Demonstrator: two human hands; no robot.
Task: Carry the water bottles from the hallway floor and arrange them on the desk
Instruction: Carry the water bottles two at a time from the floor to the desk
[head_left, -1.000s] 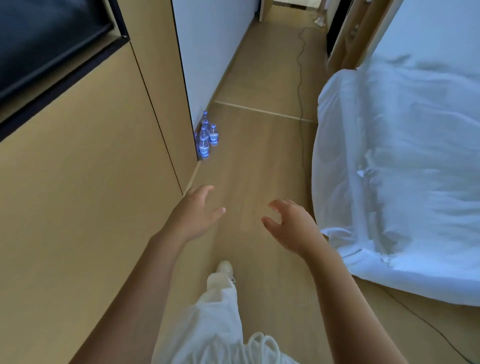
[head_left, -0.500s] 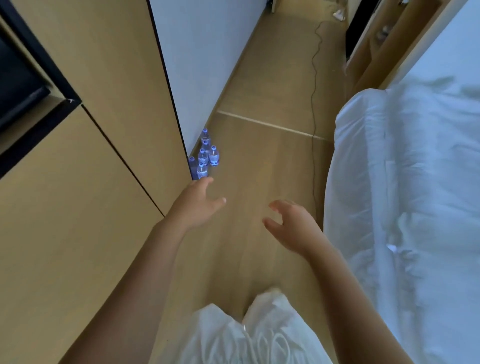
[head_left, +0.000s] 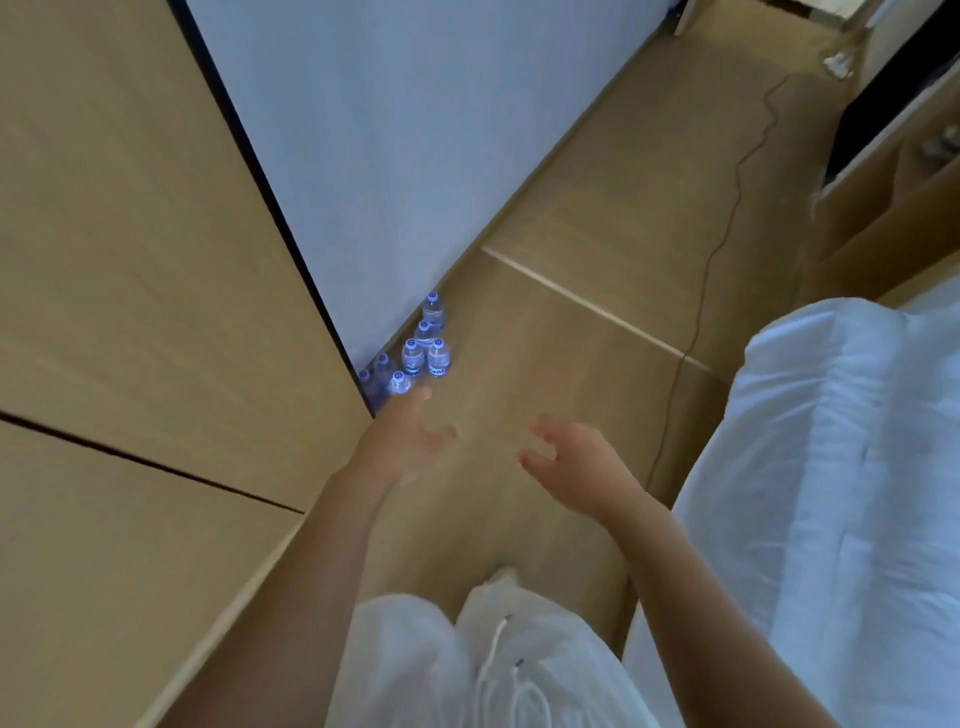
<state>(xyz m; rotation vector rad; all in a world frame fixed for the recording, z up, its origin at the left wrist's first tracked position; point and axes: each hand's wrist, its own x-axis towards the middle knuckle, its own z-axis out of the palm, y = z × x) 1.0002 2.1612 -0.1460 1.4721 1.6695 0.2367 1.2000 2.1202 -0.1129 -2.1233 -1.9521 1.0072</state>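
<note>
Water bottles (head_left: 415, 353) stand clustered on the floor (head_left: 545, 364) against the white wall (head_left: 415, 130), just beyond the left hand (head_left: 402, 447) fingers; both hands' fingers are spread, right hand (head_left: 576, 462) empty.

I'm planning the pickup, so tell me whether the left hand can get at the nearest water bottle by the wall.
Probably yes. The left hand is open and empty, with bare floor between it and the nearest water bottle; nothing blocks it.
</note>
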